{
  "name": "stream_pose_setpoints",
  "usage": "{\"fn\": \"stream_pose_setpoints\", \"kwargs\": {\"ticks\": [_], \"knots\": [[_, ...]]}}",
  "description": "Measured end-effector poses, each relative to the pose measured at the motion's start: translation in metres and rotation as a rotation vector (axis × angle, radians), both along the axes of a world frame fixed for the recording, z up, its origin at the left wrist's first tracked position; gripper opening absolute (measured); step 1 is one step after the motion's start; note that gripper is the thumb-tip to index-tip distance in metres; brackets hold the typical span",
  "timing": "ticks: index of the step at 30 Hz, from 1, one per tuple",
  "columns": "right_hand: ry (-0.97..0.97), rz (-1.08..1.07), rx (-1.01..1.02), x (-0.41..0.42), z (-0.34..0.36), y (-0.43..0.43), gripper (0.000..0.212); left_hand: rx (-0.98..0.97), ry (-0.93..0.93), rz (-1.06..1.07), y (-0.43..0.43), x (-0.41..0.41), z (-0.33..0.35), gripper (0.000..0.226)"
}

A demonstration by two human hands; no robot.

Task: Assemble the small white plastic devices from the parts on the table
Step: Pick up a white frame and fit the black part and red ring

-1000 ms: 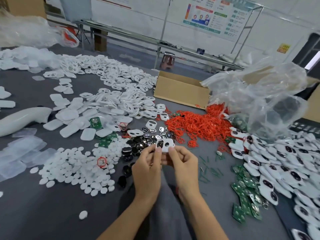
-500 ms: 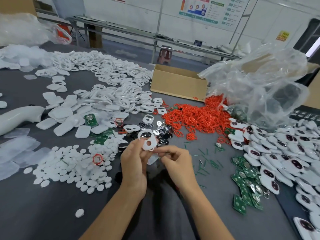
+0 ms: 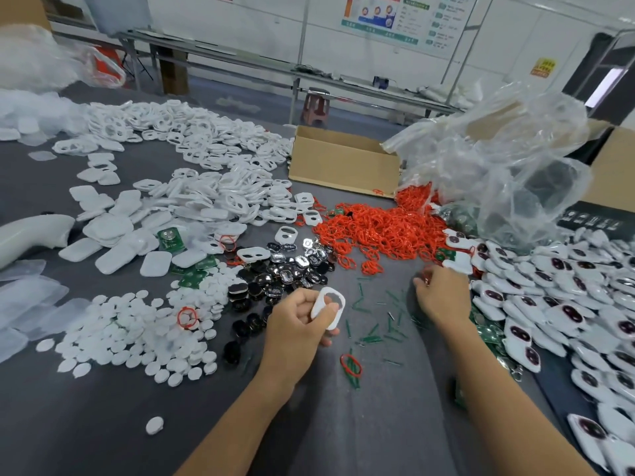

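Observation:
My left hand (image 3: 297, 326) grips a white plastic shell (image 3: 328, 307) with an oval hole, held just above the grey table (image 3: 103, 424). My right hand (image 3: 441, 293) is out to the right, knuckles up, with its fingertips down at the edge of the red rubber ring pile (image 3: 378, 231). The fingers are blurred, and what they hold, if anything, is hidden. A heap of black and chrome button pieces (image 3: 281, 269) lies just beyond my left hand. Finished white devices with dark windows (image 3: 567, 304) are piled at the right.
Empty white shells (image 3: 206, 201) cover the back left, white discs (image 3: 137, 338) the near left. Green pins (image 3: 378, 317) and a loose red ring (image 3: 351, 365) lie between my hands. A cardboard box (image 3: 343, 166), a clear plastic bag (image 3: 498, 166) and a white tool (image 3: 31, 235) stand around.
My hands have separated. The right hand left the shell and moved right to the edge of the red rings. The left hand keeps hold of the white shell.

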State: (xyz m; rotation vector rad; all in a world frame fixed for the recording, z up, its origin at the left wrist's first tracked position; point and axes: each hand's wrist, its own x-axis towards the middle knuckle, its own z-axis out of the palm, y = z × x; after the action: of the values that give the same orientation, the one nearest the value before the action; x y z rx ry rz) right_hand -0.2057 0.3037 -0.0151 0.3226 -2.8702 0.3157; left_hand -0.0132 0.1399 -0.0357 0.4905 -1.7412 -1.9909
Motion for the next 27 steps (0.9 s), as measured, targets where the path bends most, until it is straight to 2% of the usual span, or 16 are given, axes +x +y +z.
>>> {"fn": "stream_pose_setpoints", "kwargs": {"ticks": [3, 6, 8, 14, 18, 19, 24, 27], "knots": [[0.112, 0.205, -0.155, 0.0, -0.002, -0.01, 0.02, -0.003, -0.004, 0.004, 0.0, 0.0, 0.001, 0.004], [-0.009, 0.343, -0.351, 0.005, -0.001, -0.034, 0.02, -0.023, -0.008, 0.008, 0.002, 0.001, 0.003, 0.001], [-0.09, 0.31, -0.396, 0.006, -0.006, -0.046, 0.022, -0.032, -0.008, 0.005, 0.002, 0.002, 0.003, 0.002], [-0.01, 0.202, -0.481, 0.011, -0.008, -0.046, 0.01, -0.04, 0.006, 0.026, 0.001, 0.004, 0.001, 0.006], [-0.065, 0.231, -0.643, 0.029, -0.006, -0.035, 0.014, -0.006, 0.018, 0.053, 0.001, 0.002, -0.001, 0.037], [-0.075, 0.244, -0.655, 0.035, -0.006, -0.032, 0.015, -0.008, 0.018, 0.055, 0.001, 0.002, -0.001, 0.039], [-0.124, 0.316, -0.737, 0.065, -0.003, -0.025, 0.027, -0.143, -0.021, 0.021, 0.002, 0.004, -0.003, 0.021], [-0.24, 0.417, -0.857, 0.083, 0.0, -0.028, 0.02, -0.166, -0.022, 0.02, 0.004, 0.005, 0.001, 0.018]]}}
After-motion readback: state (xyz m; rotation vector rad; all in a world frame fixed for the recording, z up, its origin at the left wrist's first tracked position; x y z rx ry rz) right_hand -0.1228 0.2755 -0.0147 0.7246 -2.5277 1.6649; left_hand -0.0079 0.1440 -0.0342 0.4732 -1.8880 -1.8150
